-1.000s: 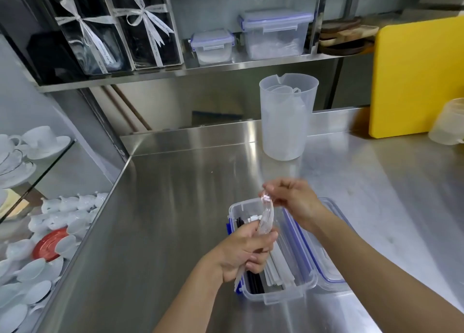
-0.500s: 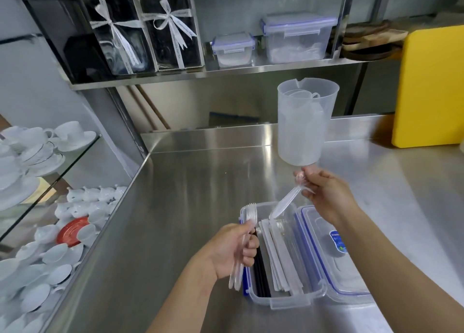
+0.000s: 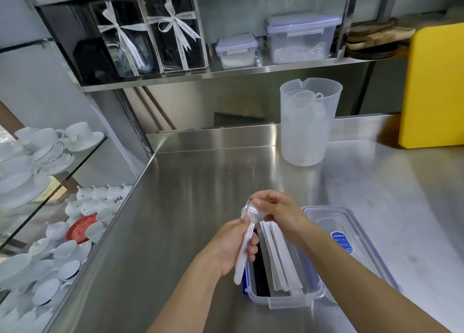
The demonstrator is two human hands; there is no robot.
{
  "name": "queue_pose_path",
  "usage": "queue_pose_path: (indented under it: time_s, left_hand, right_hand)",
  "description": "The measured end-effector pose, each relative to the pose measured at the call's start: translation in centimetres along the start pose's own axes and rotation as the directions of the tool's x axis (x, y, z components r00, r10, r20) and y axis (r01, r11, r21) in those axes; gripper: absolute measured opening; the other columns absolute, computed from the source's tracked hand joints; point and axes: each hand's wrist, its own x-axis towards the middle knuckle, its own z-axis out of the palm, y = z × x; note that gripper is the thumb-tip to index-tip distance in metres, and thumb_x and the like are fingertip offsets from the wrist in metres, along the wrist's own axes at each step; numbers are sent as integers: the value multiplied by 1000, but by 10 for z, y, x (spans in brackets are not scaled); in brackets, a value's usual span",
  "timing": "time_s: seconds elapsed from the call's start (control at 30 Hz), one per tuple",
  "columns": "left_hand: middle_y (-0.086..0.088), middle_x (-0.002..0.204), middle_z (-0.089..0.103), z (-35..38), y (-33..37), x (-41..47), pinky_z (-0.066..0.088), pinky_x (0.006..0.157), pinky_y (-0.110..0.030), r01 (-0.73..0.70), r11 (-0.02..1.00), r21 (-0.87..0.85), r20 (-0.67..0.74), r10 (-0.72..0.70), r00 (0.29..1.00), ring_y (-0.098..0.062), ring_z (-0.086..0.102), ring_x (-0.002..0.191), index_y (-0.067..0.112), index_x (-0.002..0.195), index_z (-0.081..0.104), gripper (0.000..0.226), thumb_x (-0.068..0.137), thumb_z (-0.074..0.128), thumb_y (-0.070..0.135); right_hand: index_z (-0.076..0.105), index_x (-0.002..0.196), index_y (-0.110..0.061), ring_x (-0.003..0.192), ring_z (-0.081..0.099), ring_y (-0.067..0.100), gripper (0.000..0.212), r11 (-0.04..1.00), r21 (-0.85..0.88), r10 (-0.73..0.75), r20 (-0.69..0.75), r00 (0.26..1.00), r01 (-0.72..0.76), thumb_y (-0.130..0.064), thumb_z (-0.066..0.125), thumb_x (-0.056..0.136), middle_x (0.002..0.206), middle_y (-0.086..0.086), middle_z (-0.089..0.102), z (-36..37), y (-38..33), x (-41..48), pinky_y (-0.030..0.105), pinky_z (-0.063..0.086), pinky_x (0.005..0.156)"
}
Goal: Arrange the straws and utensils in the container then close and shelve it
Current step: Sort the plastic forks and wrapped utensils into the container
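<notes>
A clear plastic container [image 3: 296, 301] sits open on the steel counter near its front edge. Inside lie white wrapped straws [image 3: 281, 255] and black straws [image 3: 261, 275], lengthwise. Its clear lid [image 3: 351, 234] with a blue sticker rests beside it on the right. My left hand [image 3: 231, 244] grips a bunch of clear plastic spoons [image 3: 244, 247] by the handles, just left of the container. My right hand [image 3: 278, 212] pinches the bowl end of the spoons above the container's far end.
A frosted plastic jug [image 3: 307, 121] stands at the back of the counter, a yellow cutting board [image 3: 434, 86] leans at the right. The steel shelf [image 3: 226, 72] above holds lidded containers [image 3: 300, 37] and ribboned boxes. White cups and saucers [image 3: 50, 232] fill glass shelves on the left.
My right hand carried a clear spoon from above the container back to the bunch in my left hand, and both hands now meet on the spoons. The camera shifted slightly.
</notes>
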Motion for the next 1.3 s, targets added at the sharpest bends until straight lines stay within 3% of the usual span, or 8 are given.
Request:
queue_pose_path:
  time_s: [0.33,0.53,0.63,0.7,0.77,0.83,0.97,1.3]
  left_hand:
    - [3,51,47,3,-8,5,37,35,-16,42,984,-173,101,-25,995,-5,41,35,5,105,61,46,94,46,47]
    - [4,42,43,-1,-4,5,28,24,-10,146,815,-561,257,4,966,-2,36,25,10,81,55,38,85,48,47]
    - [4,42,38,-2,-1,6,23,23,-11,160,787,-597,299,33,954,-3,32,24,9,78,56,37,87,47,45]
    - [5,41,34,-2,-2,11,21,23,-11,175,796,-579,295,5,956,-3,30,24,9,73,54,42,90,45,47]
    - [6,41,33,-5,-2,16,21,23,-12,159,794,-586,258,-4,966,-3,29,24,10,72,50,45,91,42,50]
    - [6,42,33,-10,-5,20,21,23,-13,135,772,-621,210,-2,978,-4,29,25,10,73,48,45,92,41,51]
    - [6,44,35,-13,-13,28,24,24,-14,124,727,-675,166,-15,986,-4,30,27,10,75,46,42,91,44,49]
    - [5,46,34,-7,-19,34,26,27,-14,142,758,-637,163,-48,985,-4,30,30,11,75,46,39,92,46,46]
  right_hand:
    - [67,89,-11,63,58,26,16,998,60,-23,101,995,17,3,62,83,84,20,63,-5,8,-4,18,48,48]
    - [64,107,-19,52,59,2,29,994,37,-111,107,988,107,-1,62,85,76,8,63,0,3,3,18,49,55]
    - [64,111,-16,58,55,-2,24,980,-132,-125,156,980,147,-7,59,89,64,-15,61,1,-1,1,13,47,58]
    - [65,113,-16,69,55,-5,23,953,-244,-155,123,980,181,-14,57,91,81,-12,63,-5,-6,2,7,44,64]
    - [66,108,-10,79,58,3,20,860,-481,-212,-38,976,168,-16,54,92,92,-3,65,-18,-5,8,5,42,65]
    - [64,95,-4,83,60,26,17,623,-783,-220,-167,961,7,-10,49,91,92,11,68,-32,-1,15,25,45,68]
    - [56,107,2,105,59,36,23,140,-982,99,-113,989,-127,-1,43,88,115,22,62,-32,8,3,36,48,83]
    - [52,122,-3,114,60,26,31,-82,-983,187,-175,967,-162,0,46,93,127,13,58,-3,54,1,31,50,91]
